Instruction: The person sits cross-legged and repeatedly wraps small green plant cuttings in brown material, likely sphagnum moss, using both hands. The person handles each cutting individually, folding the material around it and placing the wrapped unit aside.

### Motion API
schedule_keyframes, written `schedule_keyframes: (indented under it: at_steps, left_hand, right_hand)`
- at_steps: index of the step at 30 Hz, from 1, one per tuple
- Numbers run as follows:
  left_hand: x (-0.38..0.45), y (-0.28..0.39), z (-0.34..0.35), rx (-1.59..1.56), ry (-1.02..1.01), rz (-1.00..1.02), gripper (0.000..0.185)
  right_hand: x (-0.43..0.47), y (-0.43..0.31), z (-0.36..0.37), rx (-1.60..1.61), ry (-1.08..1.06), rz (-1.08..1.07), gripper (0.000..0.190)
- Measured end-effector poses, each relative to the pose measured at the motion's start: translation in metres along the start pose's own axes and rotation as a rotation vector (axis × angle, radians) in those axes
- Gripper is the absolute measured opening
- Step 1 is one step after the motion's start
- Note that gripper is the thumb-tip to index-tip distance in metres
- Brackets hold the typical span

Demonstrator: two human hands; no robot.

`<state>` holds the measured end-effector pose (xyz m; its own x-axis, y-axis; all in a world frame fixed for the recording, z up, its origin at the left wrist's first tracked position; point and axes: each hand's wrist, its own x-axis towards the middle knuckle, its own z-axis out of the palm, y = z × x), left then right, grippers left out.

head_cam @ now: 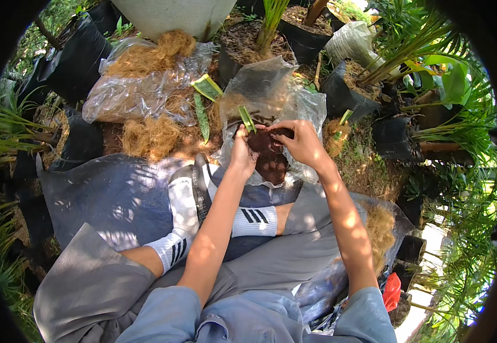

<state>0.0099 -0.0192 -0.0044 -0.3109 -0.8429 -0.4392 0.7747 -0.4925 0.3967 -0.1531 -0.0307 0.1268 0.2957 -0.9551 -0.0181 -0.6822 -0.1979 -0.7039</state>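
Note:
A short green leaf cutting with pale yellow edges stands out of dark brown soil. Against its base are the thumb and fingers of my left hand, which is cupped at the soil's left side. From the right, my right hand reaches in with bent fingers touching the soil; whether it pinches any is hidden. Under the soil spreads a clear plastic sheet. Two more leaf pieces, a broad yellow-edged one and a narrow mottled one, lie to the left.
Brown coir fibre lies loose at the left, with more on a clear plastic bag behind it. Black planting bags with palms surround the spot. My crossed legs rest on a dark mat. Red plastic is at lower right.

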Motion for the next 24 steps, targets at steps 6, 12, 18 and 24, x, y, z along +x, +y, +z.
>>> schedule_keyframes:
  at_steps: [6, 12, 18, 24]
  left_hand:
    - [-0.001, 0.004, 0.007, -0.028, 0.013, 0.014, 0.056]
    - [-0.002, 0.005, 0.011, -0.018, 0.028, 0.011, 0.056]
    - [-0.002, 0.003, 0.016, -0.072, 0.012, 0.036, 0.052]
    - [-0.009, 0.008, 0.023, -0.077, 0.04, -0.005, 0.052]
  right_hand:
    - [0.009, -0.008, -0.002, -0.079, -0.07, 0.031, 0.024]
    - [0.009, -0.012, -0.003, -0.116, -0.073, -0.073, 0.024]
    - [0.013, -0.017, -0.001, -0.12, -0.067, -0.111, 0.022]
    - [0.013, -0.023, -0.003, -0.046, -0.142, -0.133, 0.024]
